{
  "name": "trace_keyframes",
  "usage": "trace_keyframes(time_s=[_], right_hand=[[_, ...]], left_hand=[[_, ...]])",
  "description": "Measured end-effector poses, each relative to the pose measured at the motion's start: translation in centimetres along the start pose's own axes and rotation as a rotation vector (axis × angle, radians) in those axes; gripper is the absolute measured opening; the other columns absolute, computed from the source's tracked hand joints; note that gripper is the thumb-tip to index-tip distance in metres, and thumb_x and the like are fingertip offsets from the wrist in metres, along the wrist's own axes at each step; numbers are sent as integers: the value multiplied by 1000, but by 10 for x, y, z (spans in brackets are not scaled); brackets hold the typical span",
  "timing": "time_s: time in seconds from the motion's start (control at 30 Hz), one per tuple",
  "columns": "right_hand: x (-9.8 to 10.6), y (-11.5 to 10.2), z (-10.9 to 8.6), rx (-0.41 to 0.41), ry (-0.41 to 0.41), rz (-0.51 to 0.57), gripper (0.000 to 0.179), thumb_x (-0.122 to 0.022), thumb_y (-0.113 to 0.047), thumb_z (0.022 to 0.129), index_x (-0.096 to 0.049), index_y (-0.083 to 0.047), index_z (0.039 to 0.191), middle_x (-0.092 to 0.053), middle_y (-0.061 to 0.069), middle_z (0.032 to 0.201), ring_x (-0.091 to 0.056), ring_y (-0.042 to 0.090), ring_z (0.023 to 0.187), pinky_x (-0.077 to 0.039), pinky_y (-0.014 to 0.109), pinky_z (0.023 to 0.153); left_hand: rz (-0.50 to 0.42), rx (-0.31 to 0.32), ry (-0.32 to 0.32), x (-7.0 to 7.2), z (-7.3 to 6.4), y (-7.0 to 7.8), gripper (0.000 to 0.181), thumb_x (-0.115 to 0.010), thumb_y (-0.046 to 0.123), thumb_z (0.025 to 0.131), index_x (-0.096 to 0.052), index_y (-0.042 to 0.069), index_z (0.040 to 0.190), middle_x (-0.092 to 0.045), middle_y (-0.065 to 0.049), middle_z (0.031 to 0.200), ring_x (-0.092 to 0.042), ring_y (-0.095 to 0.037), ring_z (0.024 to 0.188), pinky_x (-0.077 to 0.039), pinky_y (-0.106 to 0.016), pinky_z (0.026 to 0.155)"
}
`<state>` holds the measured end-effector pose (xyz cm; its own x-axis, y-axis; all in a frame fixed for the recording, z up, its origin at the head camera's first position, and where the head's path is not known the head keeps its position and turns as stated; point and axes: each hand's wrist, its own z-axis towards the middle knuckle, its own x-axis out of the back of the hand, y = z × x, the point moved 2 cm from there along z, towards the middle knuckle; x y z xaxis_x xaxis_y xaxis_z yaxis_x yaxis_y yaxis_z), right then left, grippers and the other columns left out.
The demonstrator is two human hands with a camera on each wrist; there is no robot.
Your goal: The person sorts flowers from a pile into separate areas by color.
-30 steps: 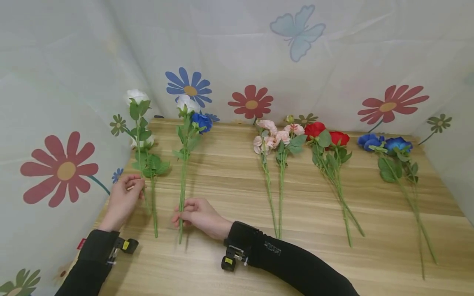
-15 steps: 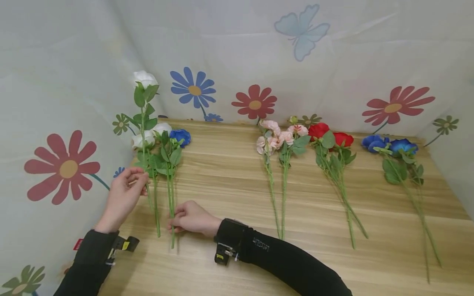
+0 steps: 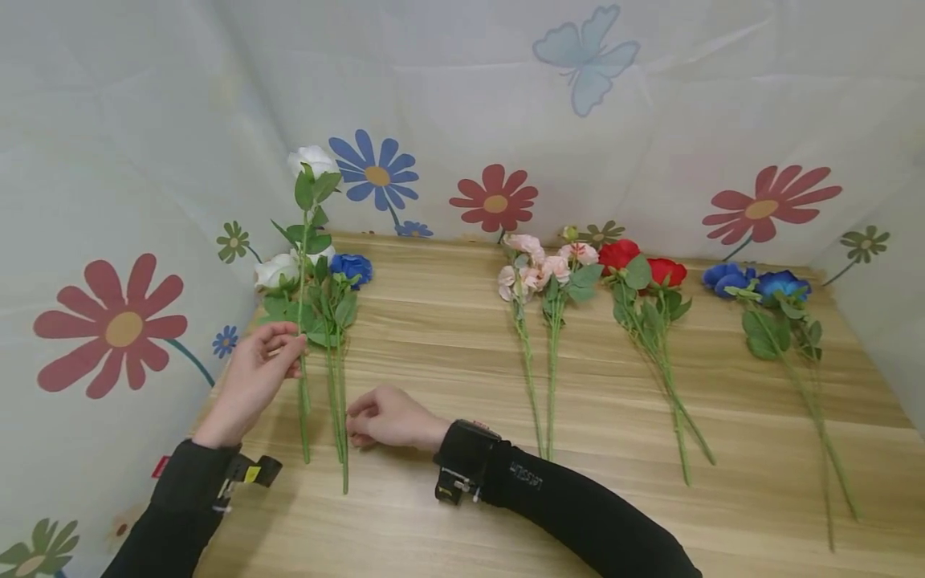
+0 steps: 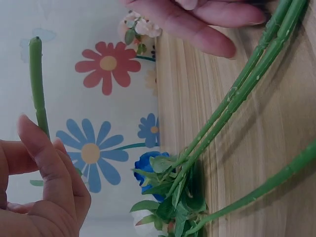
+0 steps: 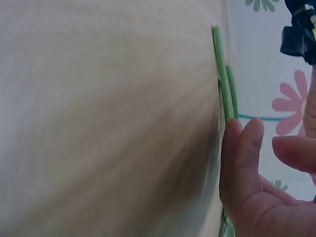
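Observation:
My left hand (image 3: pixel 263 361) pinches the green stem of an artificial white rose (image 3: pixel 314 162), held upright with its bloom against the backdrop. In the left wrist view the cut end of that stem (image 4: pixel 36 69) pokes out past the thumb and fingers. Below it, another white rose (image 3: pixel 276 271) lies on the wooden table (image 3: pixel 448 514), beside a blue rose (image 3: pixel 352 269) whose stem runs toward me. My right hand (image 3: pixel 390 417) is low over the table at the lower part of these stems. Its thumb stands apart from the fingers in the right wrist view, and the fingertips are right by the stems (image 5: pixel 224 74).
Pink flowers (image 3: pixel 531 273), red roses (image 3: pixel 643 263) and blue flowers (image 3: pixel 759 282) lie in groups across the table to the right, stems toward me. A fabric backdrop (image 3: pixel 448 96) printed with flowers and a butterfly rises behind the table and on its sides.
The right hand has brought the white and blue roses left and down beside the other white rose, then let go and eased right. The left hand has raised its white rose and moved right.

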<state>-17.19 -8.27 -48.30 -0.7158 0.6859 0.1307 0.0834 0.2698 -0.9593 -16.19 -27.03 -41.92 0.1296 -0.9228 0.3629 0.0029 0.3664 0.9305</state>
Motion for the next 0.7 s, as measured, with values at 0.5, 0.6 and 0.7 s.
trace_keyframes(time_s=[0.5,0.6,0.7], right_hand=[[70,-9,-21,34,132,-41,32,-48,2,92,-52,12,122,-65,24,102,-66,32,87,-55,37,78],[88,-11,-29,39,170,-13,32,-46,2,93,-51,13,123,-64,28,104,-65,34,89,-55,38,80],[105,-12,-38,42,210,7,33,-46,0,95,-51,12,125,-63,29,106,-64,34,90,-54,39,82]], left_hand=[[-72,43,-154,-36,10,3,40,-50,21,99,-39,-6,126,-53,-21,102,-54,-11,71,-55,-32,71],[-77,44,-201,-48,9,4,40,-50,20,99,-39,-6,127,-53,-22,103,-57,-17,75,-55,-38,73],[-89,47,-242,-61,9,4,39,-51,17,99,-39,-8,127,-53,-22,102,-59,-23,77,-55,-42,75]])
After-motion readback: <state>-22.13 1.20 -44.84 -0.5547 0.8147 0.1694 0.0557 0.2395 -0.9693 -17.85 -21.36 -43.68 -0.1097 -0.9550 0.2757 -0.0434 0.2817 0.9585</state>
